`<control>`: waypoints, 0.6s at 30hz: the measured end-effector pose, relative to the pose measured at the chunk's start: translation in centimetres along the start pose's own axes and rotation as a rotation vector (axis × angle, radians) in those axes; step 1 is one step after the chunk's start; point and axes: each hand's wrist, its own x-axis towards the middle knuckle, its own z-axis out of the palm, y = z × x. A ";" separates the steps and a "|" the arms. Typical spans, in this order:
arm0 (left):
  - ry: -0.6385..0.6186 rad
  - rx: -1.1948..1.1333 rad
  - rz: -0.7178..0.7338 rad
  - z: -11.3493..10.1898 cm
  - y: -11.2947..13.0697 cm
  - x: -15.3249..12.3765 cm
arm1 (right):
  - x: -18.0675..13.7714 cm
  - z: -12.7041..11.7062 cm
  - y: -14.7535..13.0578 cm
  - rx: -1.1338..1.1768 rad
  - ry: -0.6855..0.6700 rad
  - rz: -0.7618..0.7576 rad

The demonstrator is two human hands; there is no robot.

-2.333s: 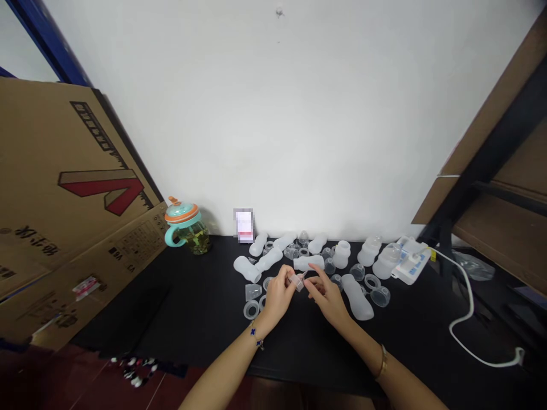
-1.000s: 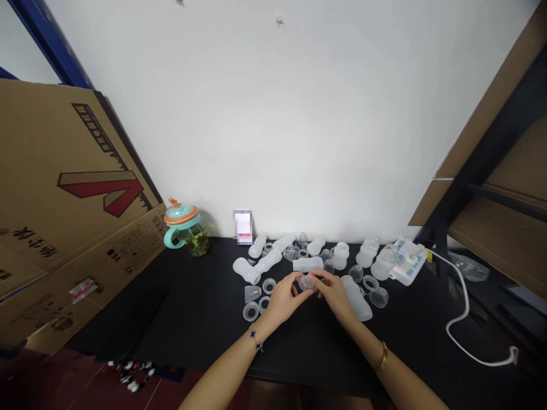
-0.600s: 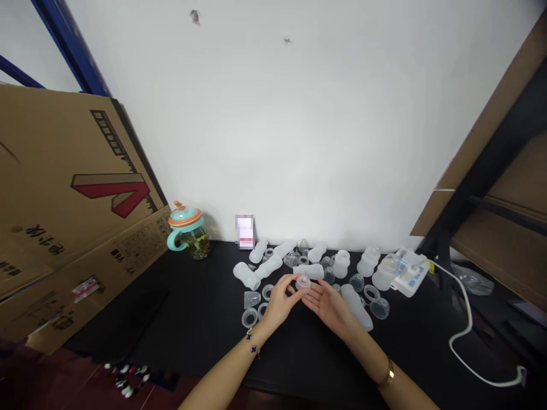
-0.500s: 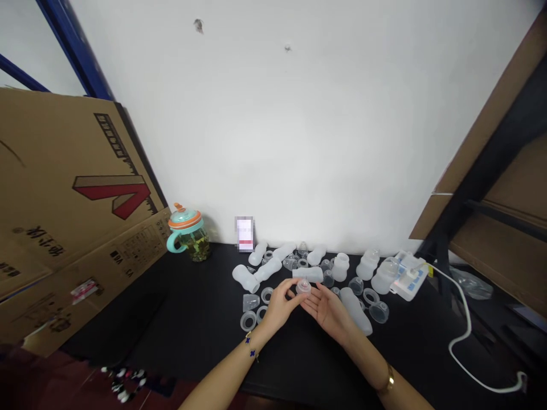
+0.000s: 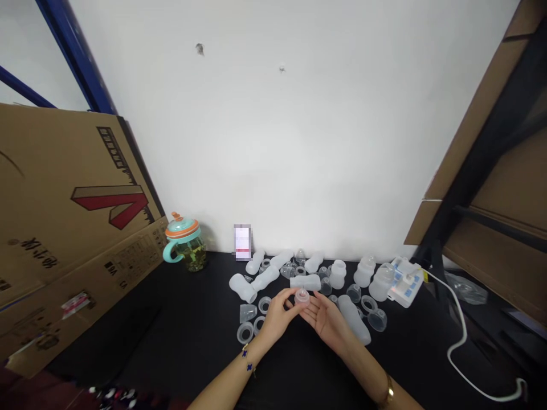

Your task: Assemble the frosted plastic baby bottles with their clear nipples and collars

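My left hand pinches a small clear nipple with its ring between thumb and fingers, above the black table. Just to its right my right hand lies palm up with fingers stretched out, right beside the nipple and holding nothing. Behind both hands lie several translucent bottle bodies, one directly behind the nipple and a longer one beside my right wrist. Clear rings and domed caps are scattered around them.
A teal and orange lidded cup stands at the back left. Large cardboard boxes lean along the left. A white power strip with a white cable lies at the right, beside a dark shelf frame.
My right hand let go of the nipple piece and opened palm up; my left hand alone keeps hold of it. The camera tilted upward a little.
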 end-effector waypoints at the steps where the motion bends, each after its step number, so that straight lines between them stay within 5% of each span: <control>1: -0.001 0.007 -0.006 0.0 0.2 0.0 | 0.1 -0.1 0.1 0.000 -0.001 -0.001; 9: 0.023 0.008 -0.002 -0.1 0.6 -0.1 | -0.4 0.2 0.2 -0.276 0.044 -0.147; 11: 0.041 -0.015 -0.007 -0.1 0.5 -0.2 | -0.9 0.5 -0.5 -0.524 0.083 -0.273; 15: 0.062 -0.034 -0.048 -0.1 0.4 -0.3 | -1.9 0.2 -3.7 -1.217 0.375 -0.665; 18: 0.066 -0.029 -0.050 -0.1 0.3 -0.3 | -2.8 -0.7 -6.6 -1.692 0.655 -0.629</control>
